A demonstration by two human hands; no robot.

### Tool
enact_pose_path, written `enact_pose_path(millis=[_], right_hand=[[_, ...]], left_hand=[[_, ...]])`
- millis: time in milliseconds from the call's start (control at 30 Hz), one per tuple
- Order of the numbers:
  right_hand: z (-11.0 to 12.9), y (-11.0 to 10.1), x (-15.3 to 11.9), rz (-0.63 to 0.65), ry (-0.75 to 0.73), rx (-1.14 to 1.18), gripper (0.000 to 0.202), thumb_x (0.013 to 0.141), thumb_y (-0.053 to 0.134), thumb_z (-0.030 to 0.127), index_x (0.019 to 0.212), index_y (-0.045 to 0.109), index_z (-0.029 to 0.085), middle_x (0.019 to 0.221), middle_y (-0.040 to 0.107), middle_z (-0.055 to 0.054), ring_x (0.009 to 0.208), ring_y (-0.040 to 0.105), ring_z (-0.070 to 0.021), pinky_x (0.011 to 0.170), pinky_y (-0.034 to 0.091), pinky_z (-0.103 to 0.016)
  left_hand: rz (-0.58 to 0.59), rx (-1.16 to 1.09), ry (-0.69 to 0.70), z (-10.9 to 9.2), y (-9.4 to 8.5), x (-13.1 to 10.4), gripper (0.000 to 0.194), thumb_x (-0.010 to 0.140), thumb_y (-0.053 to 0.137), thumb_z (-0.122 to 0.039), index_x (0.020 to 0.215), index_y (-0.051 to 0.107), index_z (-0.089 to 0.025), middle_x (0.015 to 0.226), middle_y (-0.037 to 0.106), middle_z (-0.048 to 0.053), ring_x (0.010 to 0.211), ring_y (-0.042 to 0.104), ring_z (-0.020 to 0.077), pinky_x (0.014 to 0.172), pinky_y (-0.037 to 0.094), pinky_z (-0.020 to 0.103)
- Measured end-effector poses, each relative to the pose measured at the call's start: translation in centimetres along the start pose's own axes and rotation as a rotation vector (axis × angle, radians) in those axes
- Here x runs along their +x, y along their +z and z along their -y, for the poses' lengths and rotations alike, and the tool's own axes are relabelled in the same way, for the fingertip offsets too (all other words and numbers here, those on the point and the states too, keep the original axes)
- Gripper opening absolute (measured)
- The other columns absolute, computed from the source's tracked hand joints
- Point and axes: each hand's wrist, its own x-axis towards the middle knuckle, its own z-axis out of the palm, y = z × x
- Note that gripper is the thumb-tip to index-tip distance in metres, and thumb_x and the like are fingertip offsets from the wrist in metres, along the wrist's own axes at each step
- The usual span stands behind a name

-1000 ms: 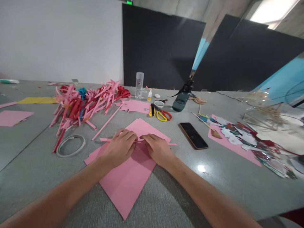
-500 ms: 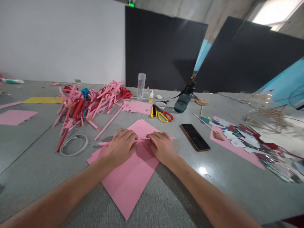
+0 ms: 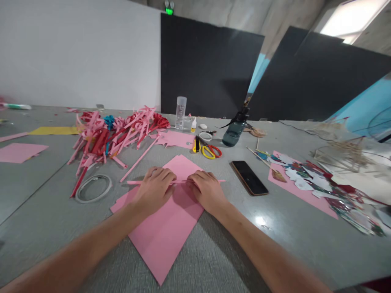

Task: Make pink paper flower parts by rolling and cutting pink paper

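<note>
Pink paper [image 3: 166, 232] lay on the grey table [image 3: 51, 219] with 1 corner pointing to the person, and across its upper part was a thin pink roll [image 3: 134, 182]. Both the left hand [image 3: 157, 183] and the right hand [image 3: 206, 187] gripped this roll with bent fingers, near each other, a small gap between; the thumbs were partly hidden, so how firmly they pinched could not be told. Its 2 ends came out beyond the hands, past the edges of the paper. For such thin work, it seemed wise to press equally with the 2 hands and to keep the roll straight, because uneven force could probably crease it or make it loose. On the left rested a tape ring [image 3: 91, 200] and a pile of strips [image 3: 102, 140], mostly pink and red. Scissors [image 3: 207, 157] lay farther back, and a phone [image 3: 249, 178] was at the right. Behind the table stood a white wall [image 3: 79, 53] and black panels [image 3: 207, 65], while a bright light [image 3: 354, 18] showed at the top right.
</note>
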Motion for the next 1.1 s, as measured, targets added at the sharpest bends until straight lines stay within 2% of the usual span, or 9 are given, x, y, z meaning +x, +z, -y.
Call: enact_pose_path(millis=[133,300,533,800,933,1100], right_hand=[[0.01,-0.01,-0.09,0.0,-0.001,-0.003,0.009,0.096,0.06,0.02,0.102,0.066,0.019,0.101,0.07,-0.006,0.098,0.062,-0.022,0.084,0.04,-0.034],[-0.11,0.12,-0.15,-0.011,-0.002,0.01,0.02,0.093,0.063,0.021,0.113,0.064,0.02,0.11,0.07,-0.007,0.106,0.06,-0.0245,0.09,0.04,-0.038],[-0.16,0.06,-0.11,-0.073,-0.013,0.017,0.027,0.092,0.063,0.021,0.12,0.063,0.022,0.116,0.069,-0.007,0.114,0.056,-0.0267,0.101,0.037,-0.045],[-0.05,0.05,-0.17,-0.077,-0.035,0.025,0.025,0.092,0.061,0.018,0.116,0.064,0.024,0.116,0.069,-0.007,0.115,0.056,-0.0265,0.111,0.029,-0.049],[-0.15,0.11,-0.12,-0.053,-0.046,0.02,0.02,0.094,0.058,0.018,0.112,0.065,0.022,0.11,0.07,-0.006,0.109,0.058,-0.025,0.109,0.031,-0.046],[-0.19,0.12,-0.1,-0.007,-0.046,0.011,0.021,0.095,0.052,0.011,0.108,0.066,0.021,0.105,0.071,-0.006,0.1,0.06,-0.0226,0.096,0.037,-0.04]], left_hand=[[0.006,-0.004,0.005,-0.01,-0.06,0.0,0.009,0.092,0.055,-0.016,0.097,0.06,-0.022,0.099,0.067,0.004,0.098,0.058,0.0245,0.096,0.037,0.044],[-0.002,0.003,-0.014,0.05,-0.06,0.01,0.01,0.091,0.055,-0.015,0.096,0.06,-0.021,0.098,0.067,0.004,0.098,0.059,0.0245,0.096,0.037,0.044],[0.006,0.008,-0.008,0.08,-0.08,0.04,0.012,0.094,0.052,-0.017,0.098,0.062,-0.021,0.098,0.068,0.005,0.099,0.06,0.0243,0.097,0.036,0.045],[0.004,0.016,0.005,0.16,-0.01,0.0,0.015,0.096,0.048,-0.018,0.097,0.063,-0.022,0.097,0.069,0.005,0.099,0.061,0.024,0.097,0.037,0.044],[0.019,0.016,0.013,0.18,-0.04,-0.03,0.016,0.097,0.048,-0.018,0.098,0.063,-0.021,0.099,0.069,0.005,0.1,0.06,0.0238,0.098,0.037,0.044],[0.022,0.019,0.032,0.1,-0.15,-0.04,0.017,0.098,0.046,-0.016,0.099,0.063,-0.021,0.1,0.069,0.004,0.1,0.06,0.0232,0.099,0.036,0.044]])
